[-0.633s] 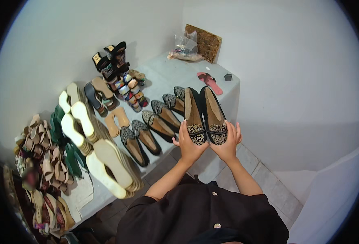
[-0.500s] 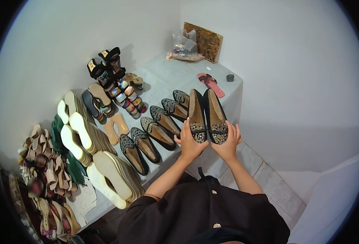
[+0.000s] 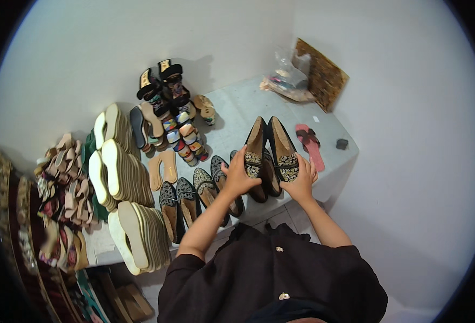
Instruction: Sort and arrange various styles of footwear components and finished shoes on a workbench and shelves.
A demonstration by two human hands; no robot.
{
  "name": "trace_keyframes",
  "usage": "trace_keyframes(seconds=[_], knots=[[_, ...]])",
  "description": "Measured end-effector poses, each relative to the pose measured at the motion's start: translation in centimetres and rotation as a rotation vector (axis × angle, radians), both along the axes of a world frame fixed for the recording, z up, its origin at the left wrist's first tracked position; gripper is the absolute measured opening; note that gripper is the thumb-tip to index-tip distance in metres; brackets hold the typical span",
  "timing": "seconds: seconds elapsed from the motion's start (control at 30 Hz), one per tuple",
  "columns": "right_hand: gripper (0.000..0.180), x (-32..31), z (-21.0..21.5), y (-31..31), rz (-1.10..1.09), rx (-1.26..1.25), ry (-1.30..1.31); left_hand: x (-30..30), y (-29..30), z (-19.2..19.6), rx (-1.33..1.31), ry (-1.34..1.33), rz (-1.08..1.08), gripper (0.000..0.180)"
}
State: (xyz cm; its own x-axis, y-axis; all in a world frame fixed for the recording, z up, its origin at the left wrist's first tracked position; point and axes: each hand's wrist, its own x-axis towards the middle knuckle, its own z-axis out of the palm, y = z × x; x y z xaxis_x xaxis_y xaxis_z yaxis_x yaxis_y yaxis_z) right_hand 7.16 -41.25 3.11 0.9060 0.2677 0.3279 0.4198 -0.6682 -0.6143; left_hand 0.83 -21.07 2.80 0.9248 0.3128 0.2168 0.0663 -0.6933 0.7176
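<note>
Left black embroidered loafer [image 3: 255, 153] gripped at the toe by left hand [image 3: 238, 175], right black embroidered loafer [image 3: 282, 151] gripped by right hand [image 3: 301, 180], both held side by side above grey table [image 3: 248, 105], matching loafer pairs [image 3: 194, 196] lined up just beside.

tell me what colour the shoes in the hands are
Black, with gold embroidery on the toes; the shoes show best in the head view.

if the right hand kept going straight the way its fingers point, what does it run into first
The right hand points up and away across the table, along the black shoe it grips. Past that shoe's heel the tabletop looks bare until the plastic bag near the wall, though depth is unclear.
</note>
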Motion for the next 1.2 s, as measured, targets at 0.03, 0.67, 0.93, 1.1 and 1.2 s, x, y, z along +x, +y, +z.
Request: trace_keyframes(seconds=[0.03, 0.67, 0.93, 1.1, 1.2], knots=[[0.091, 1.3, -0.1, 0.7, 0.038, -0.024, -0.002, 0.8, 1.9, -0.2, 0.066, 0.016, -0.008, 0.111], [0.099, 13.9, -5.9, 0.7, 0.016, -0.16, 0.228, 18.8, 14.6, -2.3, 0.295, 0.453, -0.597, 0.115], [0.096, 16.3, -2.2, 0.6, 0.031, -0.201, 0.28, 24.2, 18.1, -5.9, 0.507, 0.507, -0.675, 0.115], [0.091, 17.9, 0.7, 1.9, 0.223, -0.255, 0.177, 24.1, 19.0, -8.0, 0.616, 0.413, -0.507, 0.098], [0.089, 20.0, 2.9, 2.7, 0.45, -0.399, 0.112, 21.9, 16.8, -6.3, 0.473, 0.222, -0.2, 0.087]])
